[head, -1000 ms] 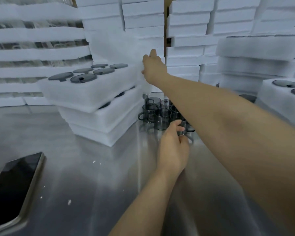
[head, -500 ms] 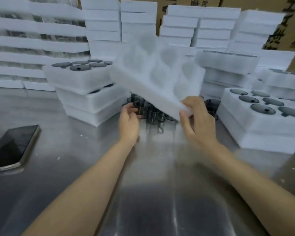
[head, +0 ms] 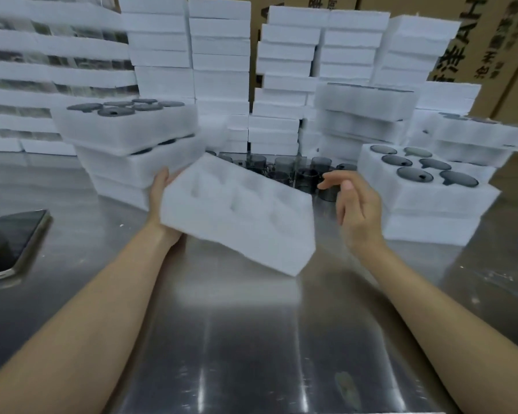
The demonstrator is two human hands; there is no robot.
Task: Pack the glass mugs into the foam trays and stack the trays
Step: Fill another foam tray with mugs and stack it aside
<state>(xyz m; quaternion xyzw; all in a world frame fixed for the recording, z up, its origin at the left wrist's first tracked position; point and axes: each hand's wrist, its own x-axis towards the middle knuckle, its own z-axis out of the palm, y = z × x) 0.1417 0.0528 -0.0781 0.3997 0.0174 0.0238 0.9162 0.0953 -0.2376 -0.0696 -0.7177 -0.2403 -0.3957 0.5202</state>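
While nothing is sitting in its pockets, the empty foam tray (head: 240, 216) is hanging tilted over the steel table (head: 251, 339), low corner toward the wearer. Whether that corner is touching the steel cannot be told.

- Left hand (head: 162, 201): gripping the tray by its left end, fingers going under the foam.
- Right hand (head: 356, 207): hovering just right of the tray, fingers loose and spread, holding nothing.
- Phone (head: 9, 240): lying well left of the gripping hand, screen dark.
- Glass mugs (head: 281, 171): standing loose in a cluster just beyond the tray's far edge, none sitting in this tray.
- Left packed stack (head: 126, 130): rising just beyond the gripping hand, dark rounds showing on top.
- Right packed stack (head: 425, 189): sitting right of the free hand, likewise filled.
- Blank foam stacks (head: 219, 55) and cartons (head: 491, 40): lining the back.

Step in hand, by judgement: bringing a fresh tray to the work spot. The next move is calling for laying it flat, pockets up, near the mugs, then reaching the free hand to the closest mug.
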